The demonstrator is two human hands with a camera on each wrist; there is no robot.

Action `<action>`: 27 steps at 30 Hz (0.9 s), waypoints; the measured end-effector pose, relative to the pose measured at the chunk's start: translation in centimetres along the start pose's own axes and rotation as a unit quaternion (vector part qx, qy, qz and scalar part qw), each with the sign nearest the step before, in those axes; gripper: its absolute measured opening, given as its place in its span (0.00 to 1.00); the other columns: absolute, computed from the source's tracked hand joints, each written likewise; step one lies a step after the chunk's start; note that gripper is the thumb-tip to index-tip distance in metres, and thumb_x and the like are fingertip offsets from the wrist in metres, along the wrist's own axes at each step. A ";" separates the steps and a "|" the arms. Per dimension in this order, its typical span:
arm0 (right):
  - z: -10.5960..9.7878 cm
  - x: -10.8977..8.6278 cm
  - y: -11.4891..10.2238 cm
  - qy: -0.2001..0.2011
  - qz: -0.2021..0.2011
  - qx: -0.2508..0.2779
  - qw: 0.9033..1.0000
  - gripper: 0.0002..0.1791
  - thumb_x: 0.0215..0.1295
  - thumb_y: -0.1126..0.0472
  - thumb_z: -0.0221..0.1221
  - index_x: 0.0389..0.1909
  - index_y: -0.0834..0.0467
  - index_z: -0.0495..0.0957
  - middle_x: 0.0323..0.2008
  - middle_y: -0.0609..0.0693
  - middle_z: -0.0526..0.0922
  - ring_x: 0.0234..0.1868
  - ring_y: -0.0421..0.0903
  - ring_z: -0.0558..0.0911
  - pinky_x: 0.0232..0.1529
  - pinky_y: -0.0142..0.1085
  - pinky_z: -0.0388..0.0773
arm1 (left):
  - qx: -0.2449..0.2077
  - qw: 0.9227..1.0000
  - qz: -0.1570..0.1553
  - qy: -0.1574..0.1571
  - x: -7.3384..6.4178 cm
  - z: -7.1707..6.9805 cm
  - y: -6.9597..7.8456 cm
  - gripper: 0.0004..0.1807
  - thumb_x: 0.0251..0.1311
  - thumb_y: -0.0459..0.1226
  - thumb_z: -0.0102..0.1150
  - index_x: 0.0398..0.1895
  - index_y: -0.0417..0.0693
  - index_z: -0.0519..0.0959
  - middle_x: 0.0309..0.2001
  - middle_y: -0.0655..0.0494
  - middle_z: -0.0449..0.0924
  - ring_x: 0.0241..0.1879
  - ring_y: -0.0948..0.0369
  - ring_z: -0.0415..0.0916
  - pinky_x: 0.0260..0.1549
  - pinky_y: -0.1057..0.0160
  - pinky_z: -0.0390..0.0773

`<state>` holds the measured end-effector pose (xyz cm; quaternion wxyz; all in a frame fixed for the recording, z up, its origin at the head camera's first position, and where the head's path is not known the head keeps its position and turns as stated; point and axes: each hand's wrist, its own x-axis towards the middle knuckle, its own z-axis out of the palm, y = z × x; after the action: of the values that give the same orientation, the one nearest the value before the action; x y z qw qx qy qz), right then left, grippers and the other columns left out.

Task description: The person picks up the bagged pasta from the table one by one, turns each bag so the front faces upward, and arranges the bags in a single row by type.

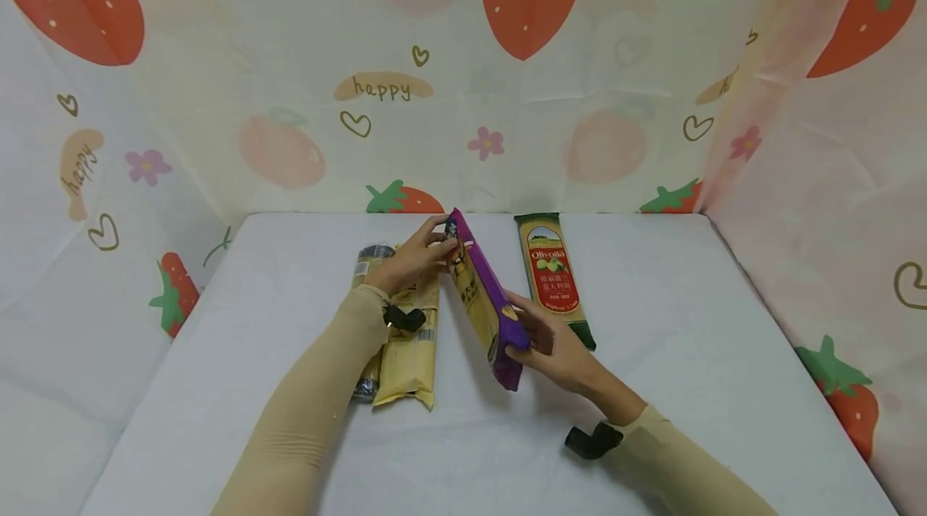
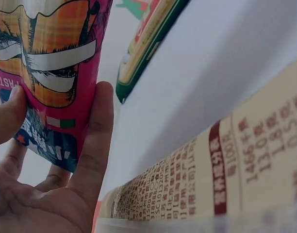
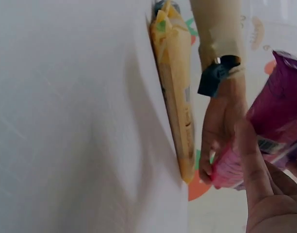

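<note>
A slim, glossy purple-and-magenta plastic pasta packet (image 1: 475, 299) with a yellowish front panel is held raised and tilted, its length running from eleven o'clock to five. The left hand (image 1: 414, 260) grips its eleven o'clock end, the right hand (image 1: 556, 348) its five o'clock end.

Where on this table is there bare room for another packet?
Bare: between the green-ended packet and the right edge of the table; also between the left sleeve and the left edge. Crowded in the middle: yellow packet beside dark-ended packet, and left hand and right hand holding the purple packet.
</note>
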<state>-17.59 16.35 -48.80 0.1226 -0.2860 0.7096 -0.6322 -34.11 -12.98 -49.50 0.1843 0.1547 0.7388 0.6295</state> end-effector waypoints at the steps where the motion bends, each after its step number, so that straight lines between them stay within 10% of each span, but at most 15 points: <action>1: -0.1 0.0 0.0 0.000 0.003 0.001 1.000 0.46 0.74 0.64 0.66 0.87 0.51 0.55 0.77 0.67 0.68 0.73 0.68 0.73 0.68 0.50 0.79 | 0.002 1.000 0.000 0.004 0.0 0.0 0.0 0.38 0.84 0.45 0.53 0.88 0.64 0.48 0.78 0.36 0.61 0.66 0.38 0.76 0.64 0.39 0.79; 12: -0.3 0.3 0.3 -0.023 -0.006 0.042 0.999 0.55 0.66 0.72 0.72 0.88 0.54 0.51 0.77 0.69 0.65 0.72 0.58 0.77 0.61 0.44 0.84 | 0.008 0.997 -0.058 0.058 -0.3 0.2 0.3 0.44 0.78 0.55 0.60 0.86 0.47 0.54 0.82 0.40 0.58 0.72 0.40 0.72 0.70 0.44 0.75; 27: 0.2 0.0 0.2 -0.012 -0.004 0.084 0.996 0.55 0.68 0.73 0.69 0.88 0.57 0.46 0.80 0.69 0.57 0.72 0.50 0.75 0.65 0.40 0.81 | -0.117 0.990 -0.070 -0.019 -1.3 -0.7 1.0 0.38 0.84 0.42 0.53 0.88 0.68 0.47 0.68 0.38 0.71 0.66 0.42 0.76 0.67 0.39 0.77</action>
<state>-17.50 16.23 -49.02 0.1516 -0.2850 0.6515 -0.6866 -33.25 -14.00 -48.35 0.2588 0.0919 0.6652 0.6943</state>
